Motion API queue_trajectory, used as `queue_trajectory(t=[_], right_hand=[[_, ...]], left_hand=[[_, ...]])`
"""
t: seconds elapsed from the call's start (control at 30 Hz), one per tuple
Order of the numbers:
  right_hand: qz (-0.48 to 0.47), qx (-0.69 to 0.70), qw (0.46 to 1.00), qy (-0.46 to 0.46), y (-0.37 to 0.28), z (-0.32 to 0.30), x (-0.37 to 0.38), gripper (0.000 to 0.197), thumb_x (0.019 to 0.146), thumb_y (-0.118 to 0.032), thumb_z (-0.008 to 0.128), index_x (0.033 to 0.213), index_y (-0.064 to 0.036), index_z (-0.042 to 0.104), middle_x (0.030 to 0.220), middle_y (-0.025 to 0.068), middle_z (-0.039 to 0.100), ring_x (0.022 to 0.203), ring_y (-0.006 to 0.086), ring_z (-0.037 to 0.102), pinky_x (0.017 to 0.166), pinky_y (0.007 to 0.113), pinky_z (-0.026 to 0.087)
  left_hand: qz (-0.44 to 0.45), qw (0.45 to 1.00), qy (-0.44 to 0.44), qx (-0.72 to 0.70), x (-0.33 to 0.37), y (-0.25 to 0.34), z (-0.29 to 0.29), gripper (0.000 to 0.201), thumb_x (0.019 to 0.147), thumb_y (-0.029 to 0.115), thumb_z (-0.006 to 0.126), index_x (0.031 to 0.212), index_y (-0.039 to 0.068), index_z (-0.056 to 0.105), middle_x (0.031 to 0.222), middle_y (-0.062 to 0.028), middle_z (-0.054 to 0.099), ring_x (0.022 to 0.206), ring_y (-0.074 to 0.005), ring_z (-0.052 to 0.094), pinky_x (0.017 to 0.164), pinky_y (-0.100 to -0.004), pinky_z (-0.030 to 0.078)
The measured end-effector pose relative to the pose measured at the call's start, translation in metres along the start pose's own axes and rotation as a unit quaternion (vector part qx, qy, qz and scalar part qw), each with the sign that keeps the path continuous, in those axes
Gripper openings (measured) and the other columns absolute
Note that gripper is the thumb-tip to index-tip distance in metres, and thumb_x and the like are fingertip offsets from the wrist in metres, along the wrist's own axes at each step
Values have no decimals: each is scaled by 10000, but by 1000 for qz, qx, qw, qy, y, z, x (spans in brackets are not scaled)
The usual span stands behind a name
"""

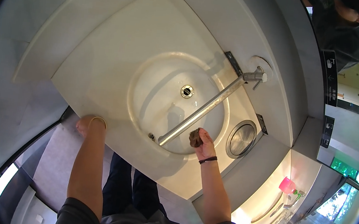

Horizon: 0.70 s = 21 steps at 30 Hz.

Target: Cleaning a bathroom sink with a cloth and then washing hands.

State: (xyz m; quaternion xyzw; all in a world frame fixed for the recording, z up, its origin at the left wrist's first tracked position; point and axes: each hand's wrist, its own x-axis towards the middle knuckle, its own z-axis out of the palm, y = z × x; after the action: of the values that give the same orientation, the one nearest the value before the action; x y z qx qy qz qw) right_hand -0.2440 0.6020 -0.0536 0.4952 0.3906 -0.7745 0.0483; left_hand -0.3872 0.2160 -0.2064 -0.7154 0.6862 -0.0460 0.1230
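Observation:
Over the near right rim of a round white washbasin [150,80], my right hand [204,146] is closed around a small crumpled brown rag-like wad [194,138]. Its exact kind is hard to make out. A long metal faucet [201,111] reaches diagonally across the basin, its spout end to the left of that hand. My left hand [83,125] is at the left front edge of the countertop [105,59]. Its fingers are turned out of sight, so their grip is hidden.
A round metal lid [241,139] is set in the counter right of the basin. The drain [186,91] lies in the basin's middle. A mirror [341,130] runs along the right. A pink bottle [287,185] stands by another sink farther right.

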Motion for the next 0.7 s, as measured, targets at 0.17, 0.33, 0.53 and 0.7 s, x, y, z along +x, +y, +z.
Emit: queue_trajectory(t=[0.17, 0.33, 0.53, 0.7], right_hand=[[19, 41, 999, 6, -1, -3, 0, 182, 830, -176, 554, 920, -20, 525, 823, 59, 572, 741, 168, 577, 567, 309, 504], [-30, -215, 967, 135, 0, 38, -8, 210, 786, -200, 598, 830, -20, 500, 651, 69, 593, 512, 158, 561, 476, 281, 484], [-255, -451, 823, 234, 28, 28, 8, 286, 830, -246, 543, 698, 2, 491, 536, 70, 530, 458, 139, 504, 419, 271, 381], [-261, -532, 757, 275, 23, 11, 7, 332, 849, -275, 484, 652, -10, 509, 538, 146, 545, 523, 318, 556, 489, 396, 426]], left_hand=[[7, 999, -38, -4, -33, 2, -25, 283, 824, 215, 419, 918, -30, 523, 877, -112, 610, 749, -235, 625, 620, -340, 510], [-7, 997, -68, -25, -49, 9, -66, 334, 820, 200, 415, 1029, -59, 447, 948, -135, 582, 777, -243, 621, 632, -347, 511], [-6, 996, -6, 87, -21, 4, -36, 360, 809, 180, 432, 1066, -72, 423, 983, -169, 563, 818, -276, 614, 669, -369, 512], [28, 995, -84, -41, -41, -1, -57, 348, 803, 172, 441, 1055, -69, 437, 994, -171, 561, 819, -279, 614, 678, -381, 510]])
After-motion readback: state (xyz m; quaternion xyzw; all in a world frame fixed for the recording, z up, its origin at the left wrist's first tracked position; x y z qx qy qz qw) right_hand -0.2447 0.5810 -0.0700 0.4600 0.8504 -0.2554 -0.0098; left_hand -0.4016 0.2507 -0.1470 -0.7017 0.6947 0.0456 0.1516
